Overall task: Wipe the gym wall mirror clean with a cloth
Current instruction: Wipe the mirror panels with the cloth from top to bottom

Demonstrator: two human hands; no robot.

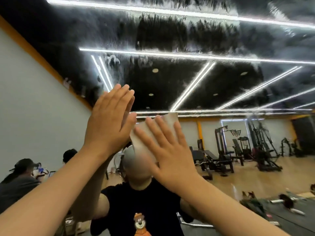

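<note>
While right hand (172, 150) presses cloth (144, 138) flat under spread fingers (153, 132) on mirror (170, 74), left hand (109, 121) flat, empty.

Single head view, tilted upward, close to the mirror (204, 79). Both raised hands fill the near foreground.

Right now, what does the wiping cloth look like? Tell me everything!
The cloth is a pale, whitish, folded rectangle that looks soft, maybe paper or thin fabric. It lies flat against the mirror, tilted, one corner pointing up. The right hand presses it with spread fingers; the left hand rests on the glass beside its edge.
</note>
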